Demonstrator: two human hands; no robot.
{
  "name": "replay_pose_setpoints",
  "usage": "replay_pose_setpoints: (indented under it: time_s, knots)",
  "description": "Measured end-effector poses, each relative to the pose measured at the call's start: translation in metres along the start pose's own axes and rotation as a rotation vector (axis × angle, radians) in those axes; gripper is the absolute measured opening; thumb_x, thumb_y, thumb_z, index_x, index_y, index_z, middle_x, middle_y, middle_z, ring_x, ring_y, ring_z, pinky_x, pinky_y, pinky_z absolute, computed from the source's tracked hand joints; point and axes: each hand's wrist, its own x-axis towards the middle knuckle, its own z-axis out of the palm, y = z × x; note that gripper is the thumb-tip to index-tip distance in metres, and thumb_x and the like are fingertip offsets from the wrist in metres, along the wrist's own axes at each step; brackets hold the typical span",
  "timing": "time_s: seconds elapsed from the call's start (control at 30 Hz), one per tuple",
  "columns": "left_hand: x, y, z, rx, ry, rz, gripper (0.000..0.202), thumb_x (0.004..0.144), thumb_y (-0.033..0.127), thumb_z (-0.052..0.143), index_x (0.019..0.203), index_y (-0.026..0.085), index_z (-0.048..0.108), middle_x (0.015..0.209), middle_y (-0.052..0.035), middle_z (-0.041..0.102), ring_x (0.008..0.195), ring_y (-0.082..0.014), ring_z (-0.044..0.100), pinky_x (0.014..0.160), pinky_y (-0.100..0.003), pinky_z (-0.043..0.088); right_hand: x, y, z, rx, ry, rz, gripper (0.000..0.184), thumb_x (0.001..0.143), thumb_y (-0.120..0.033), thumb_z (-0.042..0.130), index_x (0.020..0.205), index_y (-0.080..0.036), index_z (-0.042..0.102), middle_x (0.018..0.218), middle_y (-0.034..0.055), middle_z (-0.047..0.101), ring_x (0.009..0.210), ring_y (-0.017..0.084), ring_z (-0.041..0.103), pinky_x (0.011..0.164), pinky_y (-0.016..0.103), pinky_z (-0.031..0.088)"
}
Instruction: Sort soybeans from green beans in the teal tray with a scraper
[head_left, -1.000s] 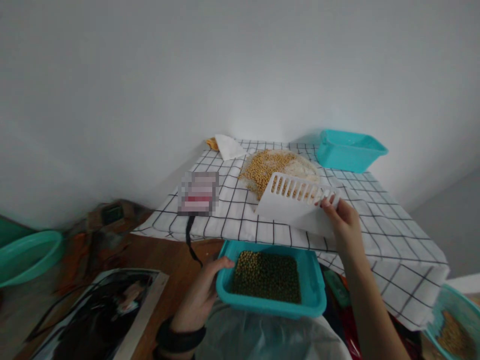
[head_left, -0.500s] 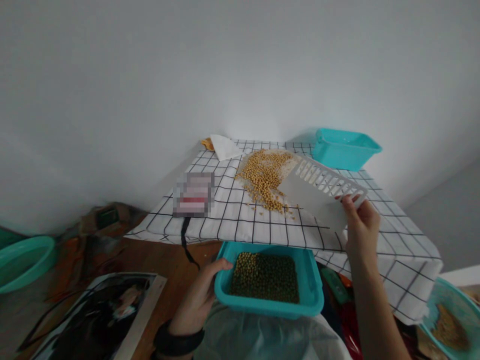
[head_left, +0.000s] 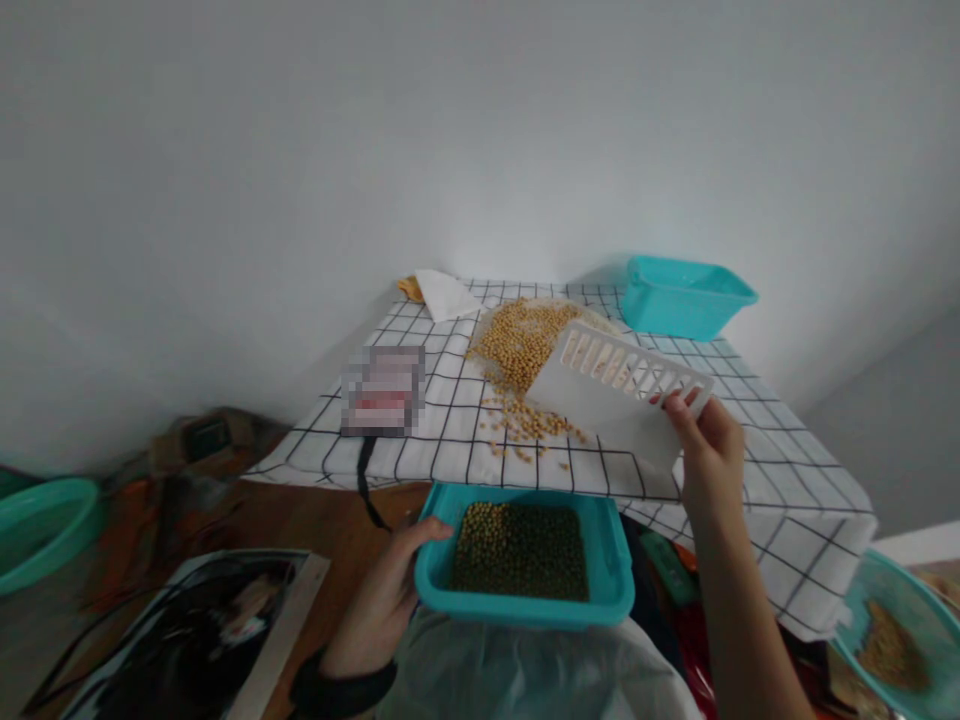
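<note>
While the left hand is gripping the left rim of a turquoise rectangular plastic tub, its thumb lying over the edge, the right hand is pinching the upper right corner of a flat white slotted plastic panel; the tub is sitting just below the front edge of a black-gridded white tablecloth and is holding small dark green beans, with yellowish ones filling its far left corner; the panel is leaning, its left end meeting a spread of round yellow beans on the tablecloth; farther back, a second turquoise plastic tub is standing near the wall; at lower right, a round pale turquoise basin is holding a brownish heap.
</note>
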Motion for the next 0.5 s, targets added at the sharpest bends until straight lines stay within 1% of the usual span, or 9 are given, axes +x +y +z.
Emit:
replay_pose_setpoints:
  time_s: [0.1, 0.2, 0.27, 0.4, 0.5]
  knots:
    - [0.000, 0.001, 0.001, -0.055, 0.003, -0.070, 0.007, 0.066, 0.026, 0.069, 0.072, 0.024, 0.067, 0.067, -0.0032, 0.076, 0.073, -0.0261, 0.073, 0.058, -0.028, 0.052, -0.004, -0.004, -0.004, -0.016, -0.002, 0.008, 0.022, 0.087, -0.042, 0.071, 0.080, -0.021, 0.072, 0.083, 0.0013, 0.070, 0.079, 0.019, 0.061, 0.072, 0.030, 0.041]
    - [0.000, 0.001, 0.001, -0.079, -0.021, -0.089, 0.015, 0.067, 0.024, 0.068, 0.082, 0.022, 0.070, 0.071, -0.0043, 0.077, 0.076, -0.0271, 0.074, 0.057, -0.028, 0.052, -0.013, -0.007, -0.008, -0.011, -0.003, 0.042, 0.022, 0.086, -0.043, 0.071, 0.080, -0.021, 0.072, 0.080, 0.0008, 0.069, 0.077, 0.018, 0.060, 0.069, 0.029, 0.040]
    - [0.000, 0.001, 0.001, -0.072, -0.014, -0.105, 0.018, 0.068, 0.024, 0.068, 0.086, 0.021, 0.070, 0.073, -0.0045, 0.078, 0.078, -0.0273, 0.075, 0.060, -0.029, 0.053, -0.019, -0.008, -0.011, 0.001, 0.011, 0.071, 0.023, 0.085, -0.043, 0.072, 0.079, -0.021, 0.072, 0.079, 0.0006, 0.069, 0.074, 0.017, 0.059, 0.067, 0.028, 0.040]
    - [0.000, -0.001, 0.001, -0.074, 0.016, -0.109, 0.016, 0.066, 0.024, 0.069, 0.082, 0.021, 0.068, 0.072, -0.0031, 0.078, 0.076, -0.0256, 0.075, 0.062, -0.028, 0.054, -0.030, -0.004, -0.017, -0.003, 0.029, 0.172, 0.025, 0.082, -0.046, 0.074, 0.080, -0.021, 0.072, 0.078, 0.0015, 0.069, 0.069, 0.017, 0.057, 0.061, 0.027, 0.038]
    - [-0.001, -0.001, 0.005, -0.082, 0.004, -0.125, 0.021, 0.060, 0.025, 0.071, 0.080, 0.021, 0.068, 0.073, -0.0045, 0.079, 0.080, -0.0285, 0.075, 0.064, -0.031, 0.054, -0.033, -0.003, -0.017, -0.008, 0.024, 0.244, 0.027, 0.081, -0.047, 0.075, 0.080, -0.021, 0.073, 0.077, 0.0019, 0.069, 0.067, 0.017, 0.057, 0.058, 0.026, 0.038]
